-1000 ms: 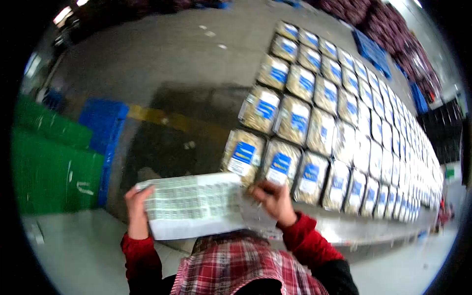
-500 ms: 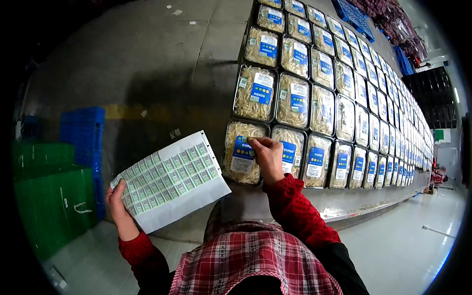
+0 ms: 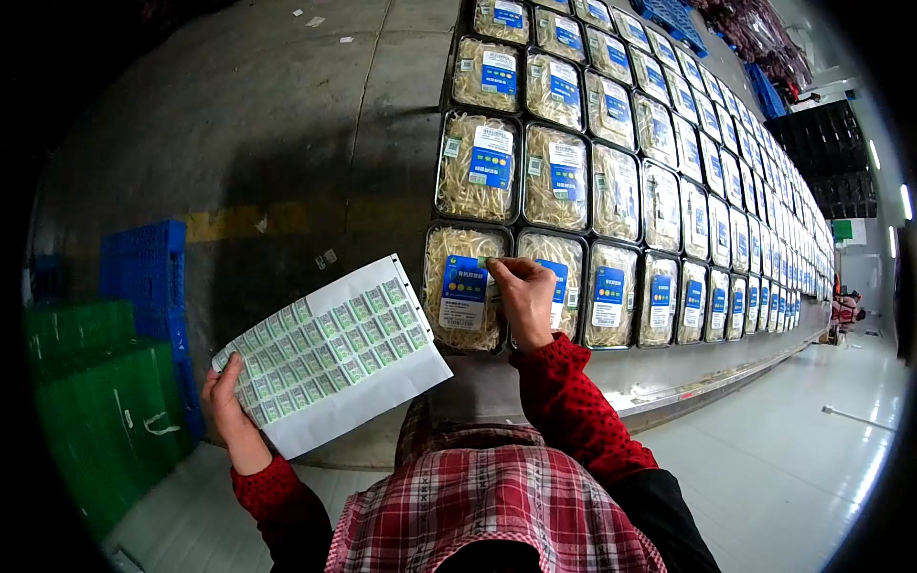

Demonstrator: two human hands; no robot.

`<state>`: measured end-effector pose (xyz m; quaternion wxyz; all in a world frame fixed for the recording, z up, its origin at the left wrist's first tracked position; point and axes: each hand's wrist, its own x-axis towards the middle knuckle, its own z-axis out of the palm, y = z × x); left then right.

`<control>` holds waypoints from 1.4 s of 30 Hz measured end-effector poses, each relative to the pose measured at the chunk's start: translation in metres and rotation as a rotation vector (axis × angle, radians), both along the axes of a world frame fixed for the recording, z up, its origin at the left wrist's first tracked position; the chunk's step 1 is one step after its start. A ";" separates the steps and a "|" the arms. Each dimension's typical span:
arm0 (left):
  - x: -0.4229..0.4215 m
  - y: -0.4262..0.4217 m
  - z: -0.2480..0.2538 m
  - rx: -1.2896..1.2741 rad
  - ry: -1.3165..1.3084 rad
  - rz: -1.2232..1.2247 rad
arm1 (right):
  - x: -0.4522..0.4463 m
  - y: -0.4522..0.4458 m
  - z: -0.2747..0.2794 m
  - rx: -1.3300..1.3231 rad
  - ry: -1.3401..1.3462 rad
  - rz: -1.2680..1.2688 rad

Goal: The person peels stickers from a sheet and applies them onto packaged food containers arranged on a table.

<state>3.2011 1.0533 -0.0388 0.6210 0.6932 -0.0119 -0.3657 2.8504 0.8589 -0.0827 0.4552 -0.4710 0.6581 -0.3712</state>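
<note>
My left hand (image 3: 225, 399) grips the left edge of a white sheet of small green-and-white stickers (image 3: 325, 353), thumb on top. The sheet is tilted beside the table, with some blank backing showing. My right hand (image 3: 527, 291) is closed in a pinch over the nearest corner tray of bean sprouts (image 3: 441, 253). At its fingertips a small green sticker (image 3: 485, 262) shows, by the upper right corner of the tray's blue-and-white label (image 3: 464, 286). Whether the sticker touches the tray cannot be made out. The hand partly covers the neighbouring tray (image 3: 564, 250).
Rows of similar labelled trays (image 3: 475, 170) cover the long metal table (image 3: 688, 368). To the left stand green crates (image 3: 105, 401) and a blue pallet (image 3: 145, 272). Stacked dark crates (image 3: 829, 158) are at the far right, and another person (image 3: 846, 310) is in the distance.
The view has shifted slightly, so the trays appear farther left. My right fingertips have moved from over the label to its upper right corner. The left hand still grips the sheet.
</note>
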 end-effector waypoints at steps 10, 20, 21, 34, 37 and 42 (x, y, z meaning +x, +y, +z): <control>-0.016 -0.013 0.023 -0.041 -0.035 -0.101 | -0.010 -0.004 0.001 -0.163 0.839 0.237; -0.041 -0.034 0.036 -0.141 -0.052 -0.272 | -0.119 -0.019 0.009 -0.076 0.133 -0.055; -0.045 -0.034 0.037 -0.159 -0.049 -0.289 | -0.119 -0.021 -0.003 -0.077 0.125 -0.053; -0.104 -0.020 0.051 -0.205 -0.088 -0.359 | -0.223 -0.052 0.027 -0.055 0.281 0.037; -0.124 -0.028 0.049 -0.190 -0.077 -0.419 | -0.235 -0.055 0.036 -0.043 0.213 0.179; -0.160 -0.039 0.055 -0.181 -0.063 -0.493 | -0.238 -0.063 -0.002 -0.203 0.434 0.275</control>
